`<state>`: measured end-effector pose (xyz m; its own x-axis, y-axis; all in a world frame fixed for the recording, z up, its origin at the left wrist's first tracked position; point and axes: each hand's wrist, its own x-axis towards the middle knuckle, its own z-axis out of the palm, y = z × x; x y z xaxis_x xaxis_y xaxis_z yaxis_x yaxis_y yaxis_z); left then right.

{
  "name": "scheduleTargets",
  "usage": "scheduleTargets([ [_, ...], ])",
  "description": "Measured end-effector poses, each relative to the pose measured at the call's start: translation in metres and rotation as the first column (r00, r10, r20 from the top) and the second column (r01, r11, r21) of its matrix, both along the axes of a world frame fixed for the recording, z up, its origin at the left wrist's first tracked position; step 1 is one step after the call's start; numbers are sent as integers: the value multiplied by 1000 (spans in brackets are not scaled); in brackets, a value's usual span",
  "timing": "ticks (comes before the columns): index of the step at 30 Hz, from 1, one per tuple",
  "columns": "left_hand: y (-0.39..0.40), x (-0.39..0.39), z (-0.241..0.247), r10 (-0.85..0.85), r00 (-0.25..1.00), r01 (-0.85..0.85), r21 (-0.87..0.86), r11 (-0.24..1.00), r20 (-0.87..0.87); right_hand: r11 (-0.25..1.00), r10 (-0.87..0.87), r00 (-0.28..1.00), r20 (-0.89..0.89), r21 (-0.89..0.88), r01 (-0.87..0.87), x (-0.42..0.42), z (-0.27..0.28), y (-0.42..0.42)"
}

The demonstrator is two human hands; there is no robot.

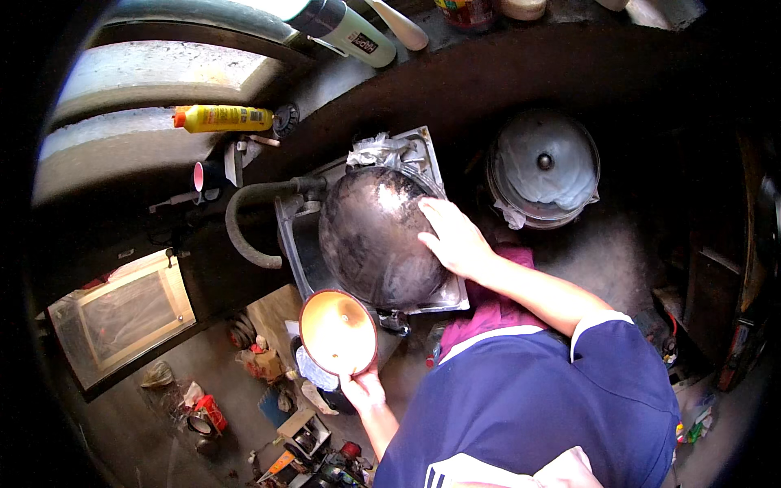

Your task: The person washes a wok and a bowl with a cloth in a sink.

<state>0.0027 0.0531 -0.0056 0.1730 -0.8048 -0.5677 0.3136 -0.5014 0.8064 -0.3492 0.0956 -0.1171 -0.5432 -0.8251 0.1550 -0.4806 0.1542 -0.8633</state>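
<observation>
My left hand (365, 385) grips the edge of a round brown-rimmed bowl or lid (337, 331), its pale inside turned up and brightly lit. My right hand (456, 236) lies on the right side of a dark, rounded metal pan (378, 244), probably a wok with its bottom up. Its thumb stands apart from the fingers. Beneath the pan is a square metal frame (290, 253), a sink or a stove top; I cannot tell which. Crumpled light wrapping (375, 149) lies on its far side. A thick grey hose (235, 219) curves out to the left.
A large pot with a knobbed metal lid (543, 161) stands at the right. On the ledge are a yellow bottle (226, 119) and a pale green flask (369, 44). A wooden-framed panel (125, 317) is at the left. Jumbled items, including a red container (212, 412), cover the floor.
</observation>
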Motion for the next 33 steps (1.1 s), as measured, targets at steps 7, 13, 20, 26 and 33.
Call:
scheduleTargets([
  [7, 2, -21, 9, 17, 1000, -17, -16, 1000, 26, 994, -8, 999, -53, -108, 3, -13, -6, 7],
  [13, 1, -27, 4, 14, 1000, -13, -30, 999, 9, 986, -30, 994, -103, -166, 13, -26, -9, -8],
  [20, -3, -30, 5, 5, 1000, -5, -25, 1000, 15, 996, 59, 966, -252, -44, -72, -42, 2, -11],
  [26, -4, -34, 10, 14, 999, -13, -21, 1000, 35, 984, 177, 960, -218, 29, -175, -47, 9, -7],
  [33, -2, -34, 8, 15, 999, -14, -24, 1000, 30, 978, 206, 941, -270, 36, -204, -51, 11, -10],
])
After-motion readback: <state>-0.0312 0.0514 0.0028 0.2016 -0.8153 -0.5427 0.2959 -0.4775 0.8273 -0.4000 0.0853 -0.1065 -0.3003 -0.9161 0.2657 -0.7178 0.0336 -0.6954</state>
